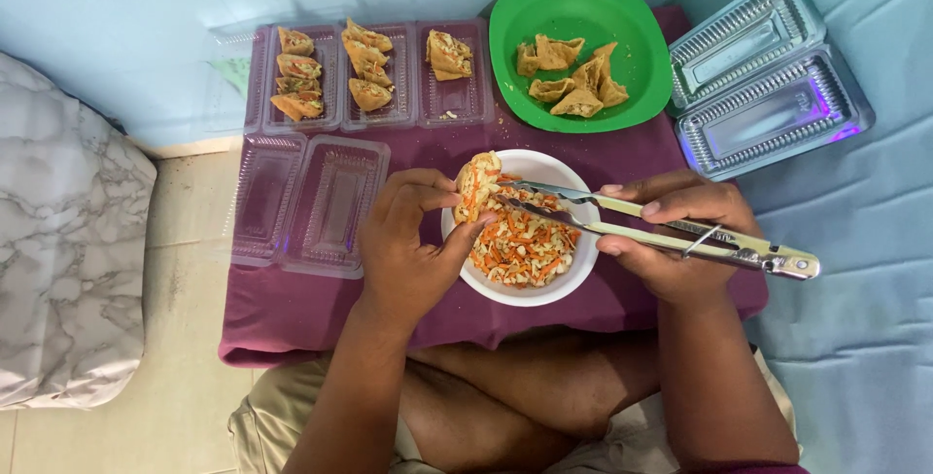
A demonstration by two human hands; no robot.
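Note:
My left hand (pixel 406 241) holds a tan fried pocket (pixel 474 185) stuffed with orange and white shreds, just over the left rim of a white bowl (pixel 573 284). The bowl is full of shredded carrot and cabbage filling (pixel 523 245). My right hand (pixel 671 236) grips metal tongs (pixel 641 226), whose tips reach left over the bowl and almost touch the pocket. A green plate (pixel 544 7) behind the bowl carries several unfilled fried pockets (pixel 573 75).
Three clear plastic trays (pixel 369 70) at the back hold filled pockets. Two clear trays with nothing in them (pixel 311 202) lie at the left on the purple cloth (pixel 292 309). More clear trays (pixel 768 95) are stacked at the right. A marbled cushion (pixel 68 241) is at far left.

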